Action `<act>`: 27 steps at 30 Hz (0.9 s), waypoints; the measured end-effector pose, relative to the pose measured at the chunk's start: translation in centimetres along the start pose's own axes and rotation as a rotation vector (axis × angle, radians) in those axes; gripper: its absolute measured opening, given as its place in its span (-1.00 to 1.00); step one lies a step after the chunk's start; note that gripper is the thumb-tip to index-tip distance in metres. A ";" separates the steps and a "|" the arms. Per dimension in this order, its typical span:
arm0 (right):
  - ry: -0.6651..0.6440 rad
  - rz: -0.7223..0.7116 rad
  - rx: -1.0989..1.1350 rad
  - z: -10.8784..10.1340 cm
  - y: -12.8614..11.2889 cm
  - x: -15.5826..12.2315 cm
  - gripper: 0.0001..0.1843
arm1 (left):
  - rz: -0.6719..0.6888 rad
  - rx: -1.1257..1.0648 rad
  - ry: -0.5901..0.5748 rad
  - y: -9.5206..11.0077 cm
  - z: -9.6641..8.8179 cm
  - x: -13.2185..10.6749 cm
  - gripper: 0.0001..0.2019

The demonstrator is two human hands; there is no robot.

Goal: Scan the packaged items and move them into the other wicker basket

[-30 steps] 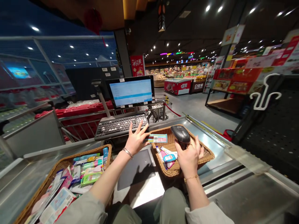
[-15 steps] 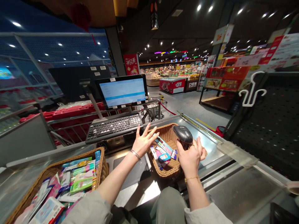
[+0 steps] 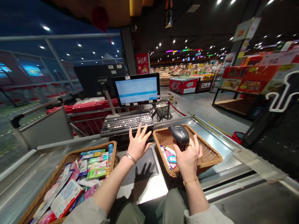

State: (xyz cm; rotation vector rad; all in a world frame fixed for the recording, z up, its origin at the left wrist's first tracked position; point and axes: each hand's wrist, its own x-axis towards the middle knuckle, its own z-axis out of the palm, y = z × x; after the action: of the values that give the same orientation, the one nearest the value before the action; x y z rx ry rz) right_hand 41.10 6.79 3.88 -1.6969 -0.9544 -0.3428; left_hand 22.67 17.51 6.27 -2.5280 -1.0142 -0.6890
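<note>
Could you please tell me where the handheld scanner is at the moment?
In the head view, the handheld scanner sits right of centre, gripped in the right hand above the right wicker basket, right of the keyboard.

The left hand [image 3: 138, 143] hangs open with its fingers spread above a dark pad [image 3: 145, 168] on the steel counter [image 3: 150, 188], just in front of the keyboard [image 3: 126, 122] and the lit screen [image 3: 136, 89] behind it. The right hand [image 3: 187, 158] grips a black scanner [image 3: 179, 133] over the right basket [image 3: 211, 156], where a few small packets lie. The left basket [image 3: 67, 156], beside the left forearm, is heaped with colourful packets.
</note>
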 end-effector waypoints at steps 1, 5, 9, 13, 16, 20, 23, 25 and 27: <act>-0.024 -0.016 0.020 0.4 -0.5 -0.4 -0.57 | -0.017 0.011 -0.009 -0.4 -0.3 -0.7 -0.53; -0.102 -0.062 0.073 1.9 -2.2 -1.9 -0.59 | -0.084 0.054 -0.040 -2.7 -1.4 -3.5 -0.45; -0.188 -0.114 0.093 3.4 -3.8 -3.3 -0.61 | -0.149 0.088 -0.045 -5.6 -2.8 -6.5 -0.44; -0.266 -0.176 0.112 4.6 -5.0 -4.6 -0.62 | -0.219 0.130 -0.071 -8.6 -4.2 -9.6 -0.45; -0.322 -0.218 0.127 5.4 -5.8 -5.5 -0.62 | -0.258 0.163 -0.088 -10.7 -4.8 -12.0 -0.44; -0.364 -0.232 0.148 6.3 -6.9 -6.6 -0.62 | -0.314 0.206 -0.141 -12.7 -5.4 -14.8 -0.46; -0.373 -0.244 0.167 6.7 -7.8 -7.4 -0.65 | -0.348 0.224 -0.178 -13.7 -5.9 -16.7 -0.46; -0.381 -0.254 0.175 7.0 -8.3 -7.9 -0.66 | -0.366 0.225 -0.194 -14.3 -6.1 -17.8 -0.45; -0.395 -0.268 0.176 7.2 -8.6 -8.3 -0.67 | -0.380 0.218 -0.207 -14.9 -6.2 -19.0 -0.45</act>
State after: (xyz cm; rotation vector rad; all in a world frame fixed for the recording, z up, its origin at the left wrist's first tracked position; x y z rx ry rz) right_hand 27.79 10.41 1.70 -1.5036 -1.4662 -0.0913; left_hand -1.84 14.45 2.86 -2.2718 -1.5744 -0.3871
